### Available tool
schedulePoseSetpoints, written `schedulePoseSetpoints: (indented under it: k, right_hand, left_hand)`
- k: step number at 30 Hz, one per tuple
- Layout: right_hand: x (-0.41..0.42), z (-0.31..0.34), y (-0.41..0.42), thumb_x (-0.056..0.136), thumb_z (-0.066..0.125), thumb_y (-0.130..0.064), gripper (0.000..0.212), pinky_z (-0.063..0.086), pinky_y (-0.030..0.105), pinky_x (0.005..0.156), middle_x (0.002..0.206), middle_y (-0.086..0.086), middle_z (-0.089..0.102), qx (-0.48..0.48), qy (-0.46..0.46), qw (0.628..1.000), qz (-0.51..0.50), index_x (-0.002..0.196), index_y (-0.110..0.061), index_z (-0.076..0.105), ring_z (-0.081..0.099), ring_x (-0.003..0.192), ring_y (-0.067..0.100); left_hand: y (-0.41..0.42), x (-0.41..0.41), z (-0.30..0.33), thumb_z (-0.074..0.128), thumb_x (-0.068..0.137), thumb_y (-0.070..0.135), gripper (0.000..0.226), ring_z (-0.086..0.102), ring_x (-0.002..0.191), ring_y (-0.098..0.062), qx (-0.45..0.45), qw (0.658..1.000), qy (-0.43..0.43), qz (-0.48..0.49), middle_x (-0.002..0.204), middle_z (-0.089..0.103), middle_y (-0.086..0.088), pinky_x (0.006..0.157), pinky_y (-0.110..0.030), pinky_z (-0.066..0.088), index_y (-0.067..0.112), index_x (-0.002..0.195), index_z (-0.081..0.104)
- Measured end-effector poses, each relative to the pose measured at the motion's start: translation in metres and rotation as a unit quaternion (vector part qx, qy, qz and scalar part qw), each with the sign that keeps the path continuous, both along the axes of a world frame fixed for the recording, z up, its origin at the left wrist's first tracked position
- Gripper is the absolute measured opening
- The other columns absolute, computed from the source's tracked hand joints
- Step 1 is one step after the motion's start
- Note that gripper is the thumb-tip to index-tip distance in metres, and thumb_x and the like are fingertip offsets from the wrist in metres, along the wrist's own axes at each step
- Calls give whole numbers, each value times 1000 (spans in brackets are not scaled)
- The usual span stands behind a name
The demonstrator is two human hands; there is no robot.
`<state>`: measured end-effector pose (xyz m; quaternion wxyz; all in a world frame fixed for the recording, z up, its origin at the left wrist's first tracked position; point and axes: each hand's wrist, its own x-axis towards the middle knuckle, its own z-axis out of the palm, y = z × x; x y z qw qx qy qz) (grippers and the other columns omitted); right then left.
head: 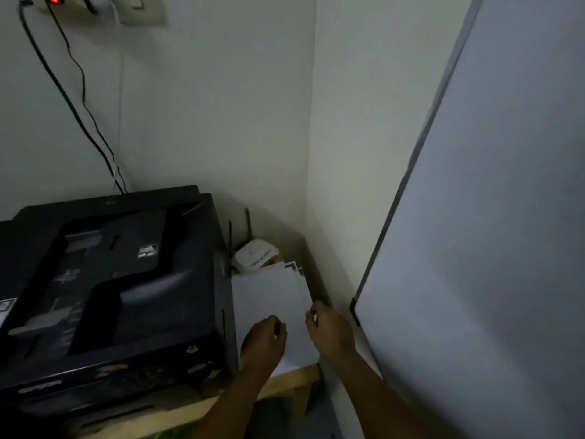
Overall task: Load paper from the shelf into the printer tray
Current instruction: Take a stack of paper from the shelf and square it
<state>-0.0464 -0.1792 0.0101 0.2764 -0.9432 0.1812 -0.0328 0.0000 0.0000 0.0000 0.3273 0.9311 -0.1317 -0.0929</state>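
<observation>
— What's nearest to us?

— Two bare forearms reaching in from below. The left hand (264, 339) rests on the near part of a stack of white paper (269, 299), its fingers curled down onto the top sheet. I can't tell whether it is pinching a sheet or only pressing on it.

— And the other?

— The right hand (329, 327) is at the right edge of the same stack, fingers bent in and thumb close to them, touching the paper's edge. Whether it has a grip is hard to tell in this dim light.

— Where does the paper lie?

— Flat on a wooden table (297, 380), in the narrow gap between the black printer (107, 289) and the wall (332, 153). The stack's near corner hangs slightly over the table's front edge. At its far corner a few sheets with dark blue edging (294, 268) stick out from beneath.

— The printer?

— Just left of the stack, almost touching it, on the same table. Its lid is down, and the buttons on the front panel are too blurred to read.

— Further back?

— A small white router (254, 255) with two dark antennas sits behind the paper, in the corner. Two black cables (68, 99) run up the wall from behind the printer to a socket plate (57, 3) showing a red light. A big pale board (490, 217) leans on the right.
</observation>
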Motion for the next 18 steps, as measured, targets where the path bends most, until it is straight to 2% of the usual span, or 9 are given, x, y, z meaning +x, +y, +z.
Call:
schedulePoseSetpoints:
  k: [3,6,9,11,13,15,18]
  right_hand:
    - [10,-25,-3,108,51,-41,23,33,10,56,83,-11,59,-24,-1,1000,8,101,-22,62,57,71,4]
    - [24,-55,-5,106,56,-39,21,45,16,57,81,-9,63,2,-21,1000,5,94,-23,61,58,69,4]
    - [41,-89,-11,104,56,-42,18,60,31,72,97,-5,63,34,-49,998,-20,103,-25,62,63,84,9]
    - [50,-106,-13,103,54,-50,33,60,36,83,112,-5,60,64,-44,996,-47,121,-24,62,62,99,13]
    - [57,-117,-13,102,52,-57,46,60,39,88,118,-4,60,84,-30,993,-72,130,-23,62,62,104,15]
    - [62,-126,-13,102,51,-59,47,60,39,86,116,-4,61,90,-28,992,-85,128,-23,65,63,102,14]
    - [64,-134,-6,104,51,-54,39,60,36,78,107,-4,62,86,-59,991,-87,113,-21,70,63,92,13]
  left_hand:
    - [4,14,-22,50,101,42,23,60,77,-9,34,999,-38,-10,83,61,9,67,-37,59,29,82,54]
    - [1,23,-38,53,100,41,14,55,107,-16,36,999,-36,2,109,64,7,85,-32,55,30,104,61]
    - [-3,33,-59,53,98,45,31,47,127,-19,35,998,-52,21,136,55,5,103,-38,50,30,125,57]
    - [-5,38,-76,50,97,54,47,40,138,-23,57,997,-53,24,149,44,1,112,-46,44,29,137,49]
    - [-8,40,-92,44,95,61,61,32,146,-28,82,995,-56,30,159,32,-3,118,-51,37,28,147,40]
    - [-9,40,-105,42,95,64,66,27,149,-31,96,992,-68,36,162,29,-5,122,-54,31,27,150,37]
    - [-10,41,-113,41,97,62,64,28,149,-32,117,987,-99,37,162,31,-7,123,-54,29,26,150,38]
